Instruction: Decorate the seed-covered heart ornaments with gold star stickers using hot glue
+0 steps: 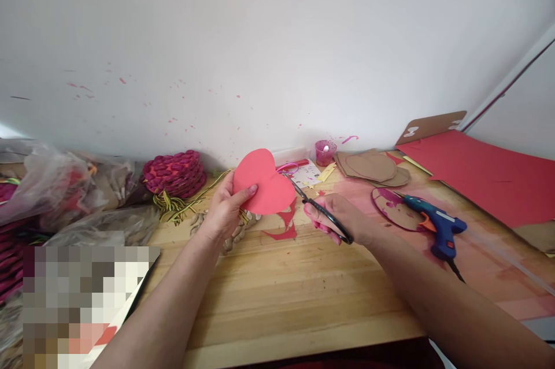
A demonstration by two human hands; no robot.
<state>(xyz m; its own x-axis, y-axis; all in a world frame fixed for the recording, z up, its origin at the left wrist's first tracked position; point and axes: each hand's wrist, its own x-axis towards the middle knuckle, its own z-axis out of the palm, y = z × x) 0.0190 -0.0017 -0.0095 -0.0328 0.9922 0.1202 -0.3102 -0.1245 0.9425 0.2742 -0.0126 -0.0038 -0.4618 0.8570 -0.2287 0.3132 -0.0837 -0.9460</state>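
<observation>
My left hand (225, 210) pinches a red paper heart (262, 184) by its left edge, thumb on the front, holding it up over the wooden table (281, 288). My right hand (340, 218) grips black-handled scissors (323, 213), whose blades point up-left and meet the heart's right lower edge. A curled red paper offcut (284, 224) hangs from the heart beneath the blades and lies on the table.
A blue glue gun (437, 227) lies right of my right hand on a cardboard disc. Cardboard hearts (373, 166), a pink cup (325, 152) and red sheets (485, 175) sit at the back right. Woven magenta pieces (176, 172) and plastic bags (65, 189) crowd the left.
</observation>
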